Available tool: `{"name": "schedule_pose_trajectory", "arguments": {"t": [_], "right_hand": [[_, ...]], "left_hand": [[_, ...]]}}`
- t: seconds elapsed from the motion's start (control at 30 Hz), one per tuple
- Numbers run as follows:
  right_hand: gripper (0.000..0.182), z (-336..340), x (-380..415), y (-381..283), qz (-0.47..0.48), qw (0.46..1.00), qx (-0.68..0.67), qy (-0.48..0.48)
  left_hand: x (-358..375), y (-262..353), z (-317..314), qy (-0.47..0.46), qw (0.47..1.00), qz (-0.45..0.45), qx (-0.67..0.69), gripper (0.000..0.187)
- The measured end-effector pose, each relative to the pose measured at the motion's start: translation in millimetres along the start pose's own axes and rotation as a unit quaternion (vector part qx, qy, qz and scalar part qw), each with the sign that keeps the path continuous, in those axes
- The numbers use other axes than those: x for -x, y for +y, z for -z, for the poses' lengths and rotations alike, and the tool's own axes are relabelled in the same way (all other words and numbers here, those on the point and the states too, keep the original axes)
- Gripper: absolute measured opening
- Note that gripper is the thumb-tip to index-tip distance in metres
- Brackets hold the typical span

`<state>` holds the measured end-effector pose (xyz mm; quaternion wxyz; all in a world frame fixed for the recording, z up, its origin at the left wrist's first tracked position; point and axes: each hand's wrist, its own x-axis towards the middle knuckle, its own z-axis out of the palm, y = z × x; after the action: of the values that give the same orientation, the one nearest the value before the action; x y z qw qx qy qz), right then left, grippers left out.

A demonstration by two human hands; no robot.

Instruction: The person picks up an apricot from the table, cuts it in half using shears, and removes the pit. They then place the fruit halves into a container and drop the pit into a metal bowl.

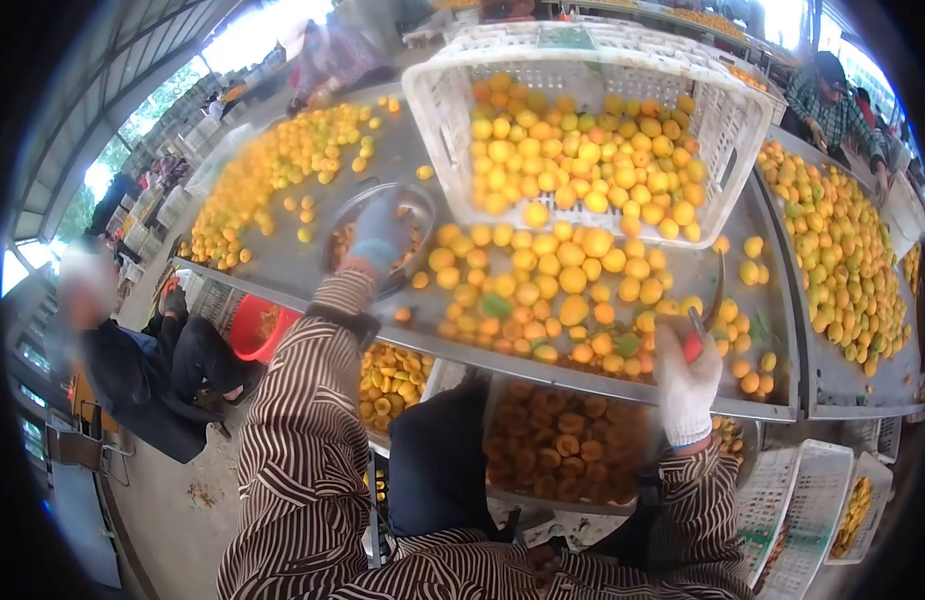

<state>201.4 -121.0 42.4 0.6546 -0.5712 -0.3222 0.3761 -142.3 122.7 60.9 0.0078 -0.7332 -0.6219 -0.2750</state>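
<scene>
My left hand (pixel 380 235), in a blue glove, reaches down over a round metal bowl (pixel 429 212) holding small orange-brown pieces. Its fingers are blurred, so I cannot make out whether anything is in them. My right hand (pixel 686 385) wears a white glove and is closed around the red handle of a knife (pixel 693 345), whose thin curved blade points up. Loose apricots (pixel 572 275), a few green leaves among them, lie on the metal table (pixel 272 277) between my hands. Behind them a white plastic crate (pixel 422 110) lies tipped on its side with apricots spilling out.
Below the table edge stand a tray of halved apricots (pixel 572 445) and a red basin (pixel 252 335). Another apricot heap (pixel 832 255) covers the right-hand table. White crates (pixel 807 510) stand low at right. A person (pixel 147 370) sits at left; other people work farther back.
</scene>
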Motion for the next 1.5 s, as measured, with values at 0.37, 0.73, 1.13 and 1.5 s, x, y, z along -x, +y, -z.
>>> {"name": "schedule_pose_trajectory", "arguments": {"t": [0.37,0.73,1.13,1.5], "right_hand": [[0.015,12,-8,5,0.074,0.987,0.145,0.008],[0.022,13,-13,12,0.082,0.983,0.163,-0.024],[0.017,10,7,20,0.013,0.980,0.043,-0.196],[0.023,14,8,19,0.103,0.940,0.252,-0.204]], "left_hand": [[-43,89,-111,-0.310,0.915,-0.100,-0.237,0.048],[-34,73,-95,-0.338,0.934,-0.098,0.063,0.056],[136,163,-24,-0.434,0.598,0.079,0.669,0.049],[163,179,-55,-0.370,0.709,-0.125,0.587,0.047]]}}
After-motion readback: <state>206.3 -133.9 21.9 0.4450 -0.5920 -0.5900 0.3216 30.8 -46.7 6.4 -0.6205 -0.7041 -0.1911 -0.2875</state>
